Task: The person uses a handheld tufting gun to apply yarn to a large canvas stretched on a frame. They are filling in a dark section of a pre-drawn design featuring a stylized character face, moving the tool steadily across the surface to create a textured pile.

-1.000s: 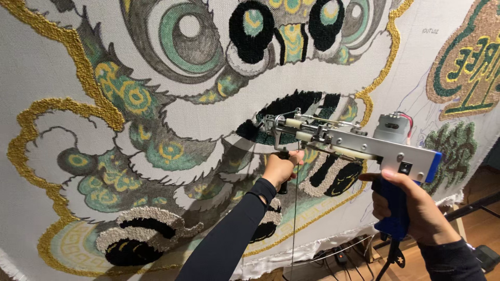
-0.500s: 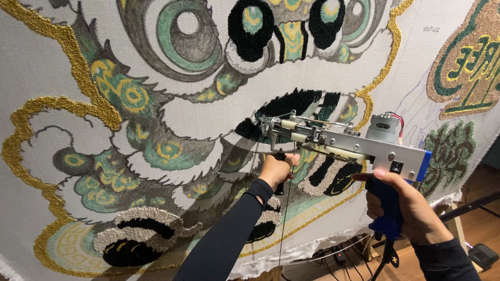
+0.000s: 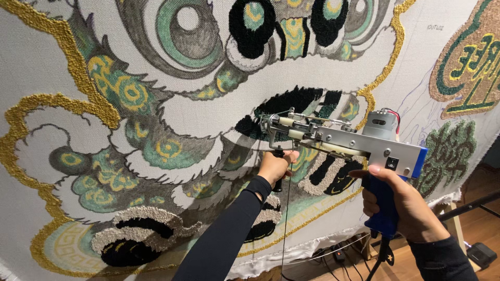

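Blue-handled tufting gun (image 3: 344, 140) gripped in both hands against the cloth.
Right hand (image 3: 401, 200) fingers closed round the blue grip, left hand (image 3: 275, 166) fingers closed round the black front handle; its needle end touched the stretched cloth (image 3: 172, 119) by black pile, mid-scene.

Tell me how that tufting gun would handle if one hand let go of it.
The tufting gun would probably dip at the nose: its metal body and motor sit well ahead of the blue grip held by the right hand. It looks rigid and fairly heavy for its size. The left hand on the front handle likely steadies it against the cloth.
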